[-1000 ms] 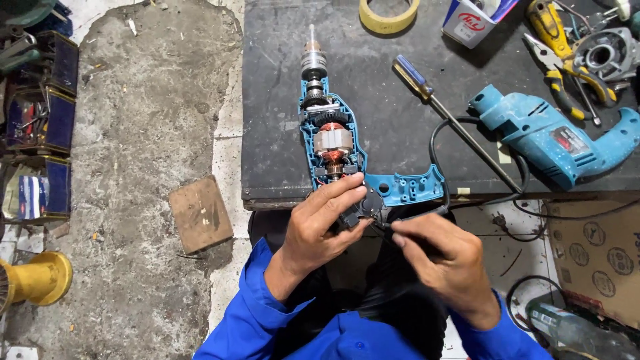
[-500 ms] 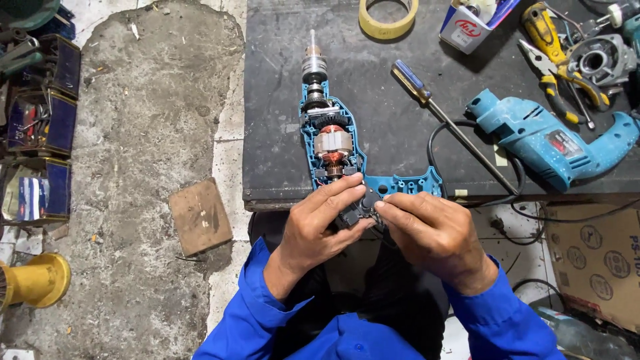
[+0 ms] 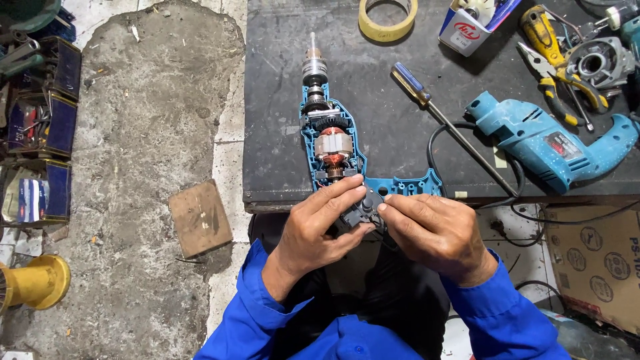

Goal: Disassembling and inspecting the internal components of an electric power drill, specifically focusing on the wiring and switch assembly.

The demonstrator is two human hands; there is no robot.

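An opened blue electric drill (image 3: 331,137) lies on the dark workbench (image 3: 280,120), chuck pointing away, its copper motor winding exposed. Its handle half reaches the bench's near edge. My left hand (image 3: 319,227) and my right hand (image 3: 433,230) meet at that handle, both pinching a small black switch part (image 3: 359,210) between the fingertips. Both sleeves are blue. The underside of the black part is hidden by my fingers.
A blue-handled screwdriver (image 3: 453,127) lies right of the open drill. A second, closed blue drill (image 3: 553,143) with a black cable sits further right. Yellow tape roll (image 3: 388,17), pliers (image 3: 557,63) and a small box (image 3: 470,23) lie at the bench's far edge. Wooden block (image 3: 200,217) on the floor.
My right hand has moved left and up from beside the handle and now grips the black switch part together with my left hand. The drill has not moved.
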